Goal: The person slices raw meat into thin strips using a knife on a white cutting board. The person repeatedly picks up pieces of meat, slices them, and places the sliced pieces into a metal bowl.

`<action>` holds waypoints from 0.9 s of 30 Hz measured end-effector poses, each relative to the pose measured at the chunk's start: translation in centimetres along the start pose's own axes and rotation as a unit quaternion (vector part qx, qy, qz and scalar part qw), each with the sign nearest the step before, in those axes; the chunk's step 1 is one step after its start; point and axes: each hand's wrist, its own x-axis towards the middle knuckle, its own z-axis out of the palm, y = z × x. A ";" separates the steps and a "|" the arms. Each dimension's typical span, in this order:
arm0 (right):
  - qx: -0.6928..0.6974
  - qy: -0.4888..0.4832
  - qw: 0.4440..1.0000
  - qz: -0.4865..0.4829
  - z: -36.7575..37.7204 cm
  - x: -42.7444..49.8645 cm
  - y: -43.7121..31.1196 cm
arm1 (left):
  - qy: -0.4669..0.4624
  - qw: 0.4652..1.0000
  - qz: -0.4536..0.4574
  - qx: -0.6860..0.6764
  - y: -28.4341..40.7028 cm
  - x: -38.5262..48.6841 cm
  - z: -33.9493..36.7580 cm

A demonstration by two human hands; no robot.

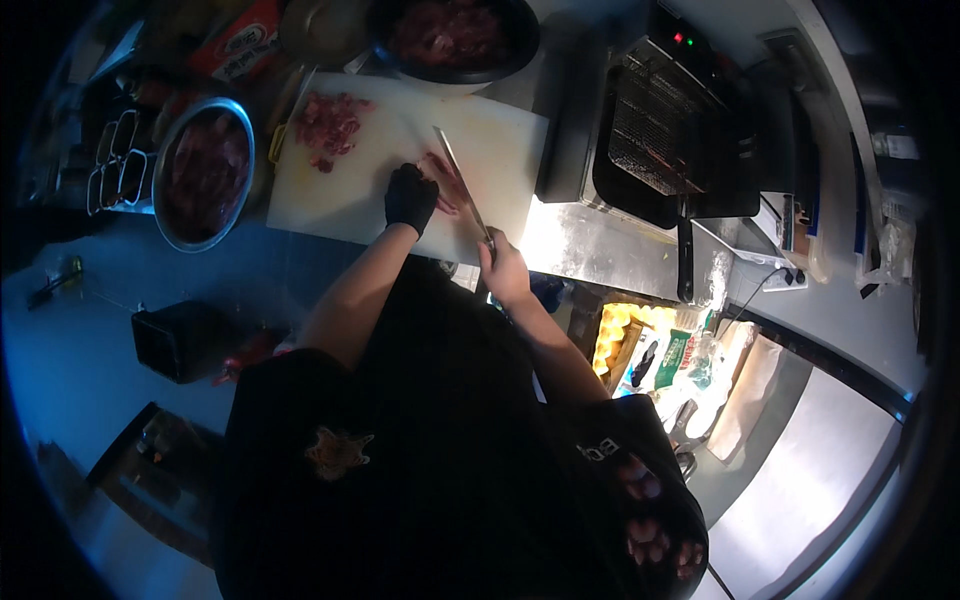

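Note:
My left hand, in a black glove, has its fingers curled on a strip of raw meat on a white cutting board. In my bare right hand is the handle of a long kitchen knife. Its blade slants up and to the left, along the right side of the strip. Short cut pieces of meat lie beside the strip, near the glove. A pile of cut raw meat sits on the board's upper left part. My left fingertips are partly hidden.
A metal bowl of raw meat stands left of the board, and a black bowl of meat stands beyond it. To the right is a deep fryer with a wire basket, whose black handle juts towards me. Packages lie lower right.

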 end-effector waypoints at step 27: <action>-0.001 -0.050 0.997 0.062 -4.0 -3.4 -3.4 | -0.121 0.913 0.388 -0.032 -1.6 -0.5 -0.7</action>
